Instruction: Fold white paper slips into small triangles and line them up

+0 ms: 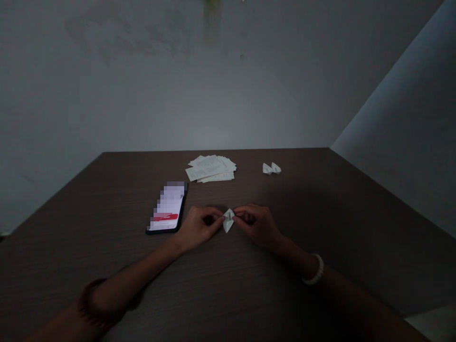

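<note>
White folded paper (228, 226) getting pinched from both sides
Head cam: left hand (197, 225) is gripping its left edge and right hand (261, 228) its right, thumbs and fingers closing tight, so the little thing's sitting right between them over the brown table (221, 289). Phone's (167, 207) lying just left of the grip, printed slips (211, 167) are piling up beyond it, and more folded bits (271, 168) are resting farther off to the right.
</note>
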### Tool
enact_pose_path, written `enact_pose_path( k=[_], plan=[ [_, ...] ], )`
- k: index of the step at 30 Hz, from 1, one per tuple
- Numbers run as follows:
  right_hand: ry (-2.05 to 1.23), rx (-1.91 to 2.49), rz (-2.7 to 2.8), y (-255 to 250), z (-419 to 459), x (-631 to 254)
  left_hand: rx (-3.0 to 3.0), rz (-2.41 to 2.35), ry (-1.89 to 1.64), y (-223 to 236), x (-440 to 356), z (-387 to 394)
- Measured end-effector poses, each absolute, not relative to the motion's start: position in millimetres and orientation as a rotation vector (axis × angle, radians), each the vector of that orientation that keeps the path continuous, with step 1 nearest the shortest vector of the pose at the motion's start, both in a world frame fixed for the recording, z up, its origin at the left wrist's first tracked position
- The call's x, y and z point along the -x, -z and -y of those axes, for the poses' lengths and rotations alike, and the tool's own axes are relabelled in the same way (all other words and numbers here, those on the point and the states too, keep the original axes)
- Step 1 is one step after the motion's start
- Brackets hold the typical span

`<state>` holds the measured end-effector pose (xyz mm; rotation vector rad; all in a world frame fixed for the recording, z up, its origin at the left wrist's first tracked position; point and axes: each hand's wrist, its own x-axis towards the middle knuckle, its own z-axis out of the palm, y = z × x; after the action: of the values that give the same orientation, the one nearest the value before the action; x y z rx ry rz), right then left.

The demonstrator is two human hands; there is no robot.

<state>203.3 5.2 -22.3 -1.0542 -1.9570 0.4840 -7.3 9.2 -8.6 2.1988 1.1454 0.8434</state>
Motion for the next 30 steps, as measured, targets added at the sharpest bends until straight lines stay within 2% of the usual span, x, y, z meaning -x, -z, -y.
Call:
enact_pose_path(
  k=[8,18,30],
  plan=[
    [-0.429,1.028,1.991,20,-3,-202,-2.415,-1.164,-0.876,5,-1,-9],
    [-0.368,1.118,1.967,25,-4,-200,-2.389,-1.104,-0.907,7,-7,-6],
    [-0.502,1.063,1.968,21,-4,-199,-2.419,-1.072,-0.862,10,-8,-7]
  ],
)
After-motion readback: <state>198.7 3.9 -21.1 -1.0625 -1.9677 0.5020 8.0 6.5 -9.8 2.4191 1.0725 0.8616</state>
